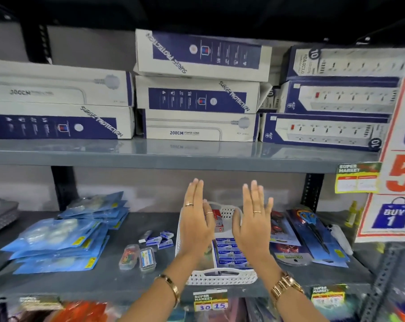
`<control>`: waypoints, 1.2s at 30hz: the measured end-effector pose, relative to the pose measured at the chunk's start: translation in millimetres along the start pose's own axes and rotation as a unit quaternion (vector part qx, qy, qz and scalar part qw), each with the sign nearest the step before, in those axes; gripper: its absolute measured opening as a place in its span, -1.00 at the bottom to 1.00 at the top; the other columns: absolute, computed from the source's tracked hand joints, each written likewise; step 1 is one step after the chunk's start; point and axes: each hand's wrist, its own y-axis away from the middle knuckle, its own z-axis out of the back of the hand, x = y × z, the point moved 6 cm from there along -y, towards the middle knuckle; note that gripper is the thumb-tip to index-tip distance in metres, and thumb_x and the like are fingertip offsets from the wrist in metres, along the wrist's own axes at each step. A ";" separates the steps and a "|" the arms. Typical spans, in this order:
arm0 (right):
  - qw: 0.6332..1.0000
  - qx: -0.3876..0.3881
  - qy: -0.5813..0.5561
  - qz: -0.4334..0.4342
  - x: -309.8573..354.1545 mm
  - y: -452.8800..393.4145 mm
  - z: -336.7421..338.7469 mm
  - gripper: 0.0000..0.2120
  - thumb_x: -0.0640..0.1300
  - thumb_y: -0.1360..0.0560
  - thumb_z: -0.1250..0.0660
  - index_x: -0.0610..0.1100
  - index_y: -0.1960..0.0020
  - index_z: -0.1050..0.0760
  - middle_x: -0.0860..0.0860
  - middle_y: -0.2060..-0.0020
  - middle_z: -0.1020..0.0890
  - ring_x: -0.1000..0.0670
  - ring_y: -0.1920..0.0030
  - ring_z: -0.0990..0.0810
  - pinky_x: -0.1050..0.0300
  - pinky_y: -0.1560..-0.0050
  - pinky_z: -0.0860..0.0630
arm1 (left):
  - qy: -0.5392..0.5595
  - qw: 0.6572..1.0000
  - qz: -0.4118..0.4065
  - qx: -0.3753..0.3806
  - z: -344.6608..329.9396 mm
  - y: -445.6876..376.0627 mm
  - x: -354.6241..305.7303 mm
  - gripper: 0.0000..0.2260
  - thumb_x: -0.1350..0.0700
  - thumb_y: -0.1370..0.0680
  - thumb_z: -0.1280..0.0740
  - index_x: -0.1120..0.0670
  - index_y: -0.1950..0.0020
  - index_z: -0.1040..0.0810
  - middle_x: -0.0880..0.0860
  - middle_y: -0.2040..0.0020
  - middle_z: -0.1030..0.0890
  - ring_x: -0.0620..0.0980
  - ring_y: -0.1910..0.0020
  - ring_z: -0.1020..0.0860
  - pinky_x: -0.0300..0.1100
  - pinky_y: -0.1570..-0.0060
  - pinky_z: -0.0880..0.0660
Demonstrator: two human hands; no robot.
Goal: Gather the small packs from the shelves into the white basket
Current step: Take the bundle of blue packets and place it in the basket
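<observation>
Both forearms reach forward side by side, hands raised with backs toward the camera. The left hand [196,219] is flat, fingers straight, pressed together and pointing up, holding nothing. The right hand [254,219] mirrors it, fingers straight and slightly spread, also empty. The palms face each other with a gap between them.

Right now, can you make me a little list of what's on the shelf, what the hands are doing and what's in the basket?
left hand: open, flat, holding nothing, above the basket
right hand: open, flat, holding nothing, above the basket
white basket: on the lower shelf, between the arms
in the basket: blue packs in rows, a red pack at the back
loose small blue packs: on the shelf, left of the basket
upper shelf: stacked power strip boxes
</observation>
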 end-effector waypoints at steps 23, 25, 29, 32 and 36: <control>0.991 -0.052 -0.074 0.094 61.5 -13.4 -8.7 -0.46 -0.12 -0.50 -0.11 -0.19 -0.47 -0.15 0.02 -0.57 0.07 0.13 -0.54 0.24 0.10 -0.53 0.25 | -0.211 0.969 -0.107 -0.074 59.3 -31.0 32.3 -0.60 0.21 -0.54 -0.16 0.14 -0.39 -0.28 0.23 -0.40 -0.40 0.11 -0.42 -0.24 0.12 -0.38 -0.22; 0.991 -0.036 -0.095 0.089 69.8 -7.8 -19.1 -0.47 -0.13 -0.49 -0.12 -0.20 -0.44 -0.18 -0.15 -0.48 -0.24 0.12 -0.55 0.21 0.11 -0.53 0.21 | -0.227 0.967 -0.090 -0.067 66.6 -27.4 47.6 -0.60 0.20 -0.53 -0.16 0.15 -0.37 -0.30 0.23 -0.38 -0.43 0.11 -0.41 -0.25 0.12 -0.37 -0.25; 0.987 0.036 -0.129 0.087 88.6 3.0 -43.4 -0.51 -0.14 -0.50 -0.13 -0.22 -0.41 -0.24 -0.23 -0.40 -0.39 -0.10 -0.47 -0.15 0.13 -0.52 0.08 | -0.243 0.969 -0.048 -0.026 78.5 -17.6 78.8 -0.61 0.17 -0.54 -0.14 0.14 -0.37 -0.31 0.21 -0.37 -0.44 0.12 -0.40 -0.32 0.09 -0.38 -0.24; 0.982 0.093 -0.149 0.072 101.1 15.9 -67.3 -0.52 -0.10 -0.50 -0.12 -0.26 -0.38 -0.34 -0.22 -0.38 -0.43 -0.13 -0.39 -0.34 -0.02 -0.38 -0.36 | -0.246 0.969 0.010 -0.005 86.7 -3.5 109.6 -0.60 0.12 -0.56 -0.09 0.18 -0.38 -0.35 0.19 -0.38 -0.44 0.14 -0.39 -0.37 0.08 -0.41 -0.21; 0.971 0.185 -0.135 0.072 119.9 38.6 -99.7 -0.52 -0.06 -0.50 -0.09 -0.26 -0.34 -0.42 -0.17 -0.34 -0.49 -0.09 -0.34 -0.45 -0.06 -0.21 -0.55 | -0.277 0.958 0.068 0.029 96.8 21.1 151.1 -0.57 0.08 -0.55 -0.08 0.23 -0.35 -0.42 0.20 -0.34 -0.48 0.08 -0.36 -0.35 -0.03 -0.41 -0.20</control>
